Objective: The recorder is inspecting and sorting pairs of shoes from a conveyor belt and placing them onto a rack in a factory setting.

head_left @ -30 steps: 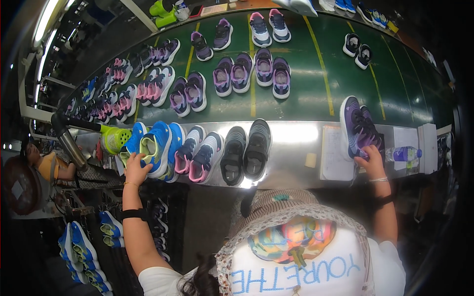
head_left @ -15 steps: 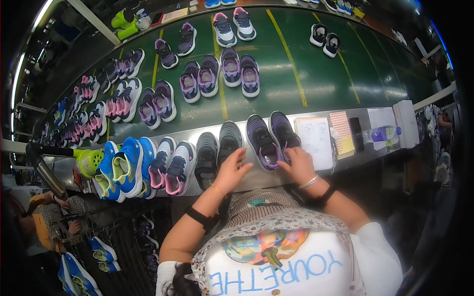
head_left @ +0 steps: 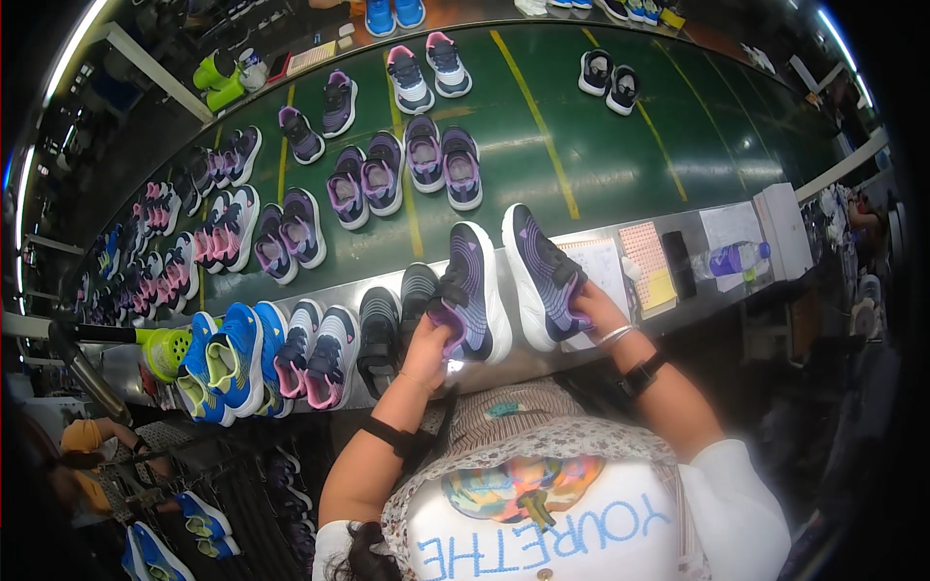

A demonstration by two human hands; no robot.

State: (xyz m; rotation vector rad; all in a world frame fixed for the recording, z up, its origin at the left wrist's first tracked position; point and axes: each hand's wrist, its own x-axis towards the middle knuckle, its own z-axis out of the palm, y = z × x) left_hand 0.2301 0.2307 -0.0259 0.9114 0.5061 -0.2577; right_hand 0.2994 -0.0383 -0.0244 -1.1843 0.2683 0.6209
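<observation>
Two purple and black sneakers with white soles are lifted above the metal ledge, toes pointing away from me and soles tilted toward each other. My left hand (head_left: 426, 349) grips the left purple sneaker (head_left: 469, 286) at its heel opening, fingers partly inside the shoe. In the same way my right hand (head_left: 599, 310) holds the right purple sneaker (head_left: 536, 271) by its heel, fingers mostly hidden behind the upper. Just left of my left hand, a pair of dark grey sneakers (head_left: 379, 334) stands on the metal ledge (head_left: 542, 370).
Grey-pink sneakers (head_left: 332, 356) and blue-yellow sneakers (head_left: 235, 358) line the ledge leftward. To the right lie a notebook (head_left: 603, 266), a dark phone-like object (head_left: 678, 264) and a bottle (head_left: 736, 259). More shoe pairs stand on the green conveyor belt (head_left: 523, 155).
Both hands have closed on the purple sneakers, which stood on the ledge before, and raised them with their soles turned inward. The view has shifted slightly.
</observation>
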